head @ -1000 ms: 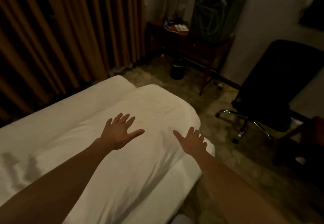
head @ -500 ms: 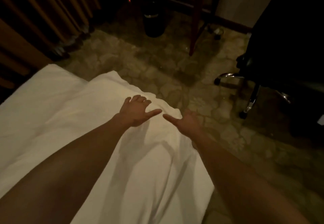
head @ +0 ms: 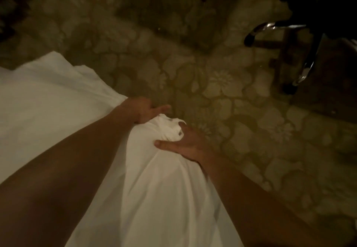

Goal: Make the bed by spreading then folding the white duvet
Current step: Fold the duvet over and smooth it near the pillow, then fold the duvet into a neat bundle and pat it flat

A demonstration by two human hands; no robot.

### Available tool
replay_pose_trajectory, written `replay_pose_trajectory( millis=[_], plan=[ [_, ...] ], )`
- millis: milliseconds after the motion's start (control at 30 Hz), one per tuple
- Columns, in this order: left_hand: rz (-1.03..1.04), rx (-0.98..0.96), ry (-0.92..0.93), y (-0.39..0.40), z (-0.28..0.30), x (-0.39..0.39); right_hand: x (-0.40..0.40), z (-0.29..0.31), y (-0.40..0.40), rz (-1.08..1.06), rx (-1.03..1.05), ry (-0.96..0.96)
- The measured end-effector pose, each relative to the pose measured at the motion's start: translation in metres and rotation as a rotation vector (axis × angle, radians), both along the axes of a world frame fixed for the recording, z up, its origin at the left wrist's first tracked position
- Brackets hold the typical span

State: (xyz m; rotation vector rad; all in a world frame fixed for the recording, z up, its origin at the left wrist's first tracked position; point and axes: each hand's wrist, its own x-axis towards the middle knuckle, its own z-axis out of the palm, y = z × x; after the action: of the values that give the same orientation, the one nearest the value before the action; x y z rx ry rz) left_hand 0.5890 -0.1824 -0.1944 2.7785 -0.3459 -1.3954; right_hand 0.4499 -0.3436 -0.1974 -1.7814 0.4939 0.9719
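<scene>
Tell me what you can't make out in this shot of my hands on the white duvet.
Head view only:
- Left hand: fingertips curl over the duvet edge, hidden by cloth.
- Right hand: fingers buried in bunched fabric.
- Office chair: seat cut off by the top and right edges, dark.
- Small tag at the corner: too small and blurred to read.
- Bed beneath: covered by the duvet.

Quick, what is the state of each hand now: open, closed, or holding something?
Left hand: grips the bunched corner of the white fabric duvet.
Right hand: grips the same bunched corner.
</scene>
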Motion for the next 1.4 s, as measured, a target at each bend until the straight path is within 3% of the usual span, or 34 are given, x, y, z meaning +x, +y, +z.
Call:
replay_pose_trajectory(
  millis=[267, 467, 600, 767, 900, 1033, 1133, 1300, 1400],
  plan=[
    [0.035, -0.026, 0.126, 0.004, -0.013, -0.004, 0.000, 0.002, -0.003, -0.098, 0.099, -0.027],
    [0.231, -0.429, -0.066, 0.004, 0.019, -0.007, -0.034, 0.043, -0.017, -0.324, -0.068, -0.334],
    [0.130, -0.518, -0.083, -0.016, 0.050, -0.015, -0.049, 0.060, -0.024, -0.357, 0.038, -0.264],
    [-0.227, -0.414, -0.100, -0.040, 0.064, -0.048, -0.046, 0.068, -0.027, -0.232, -0.097, -0.283],
    [-0.310, -0.388, -0.221, -0.042, 0.067, -0.058, -0.054, 0.071, -0.035, -0.266, -0.109, -0.142],
    [-0.343, -0.312, -0.232, -0.043, 0.076, -0.066, -0.054, 0.076, -0.040, -0.334, -0.100, -0.134],
    [-0.322, -0.383, -0.235, -0.043, 0.076, -0.068, -0.056, 0.075, -0.039, -0.392, -0.104, -0.205],
    [-0.151, -0.355, 0.003, -0.050, 0.076, -0.065, -0.057, 0.066, -0.044, -0.445, -0.115, -0.301],
    [-0.181, -0.378, -0.099, -0.053, 0.075, -0.061, -0.053, 0.061, -0.049, -0.508, -0.124, -0.314]
  ],
)
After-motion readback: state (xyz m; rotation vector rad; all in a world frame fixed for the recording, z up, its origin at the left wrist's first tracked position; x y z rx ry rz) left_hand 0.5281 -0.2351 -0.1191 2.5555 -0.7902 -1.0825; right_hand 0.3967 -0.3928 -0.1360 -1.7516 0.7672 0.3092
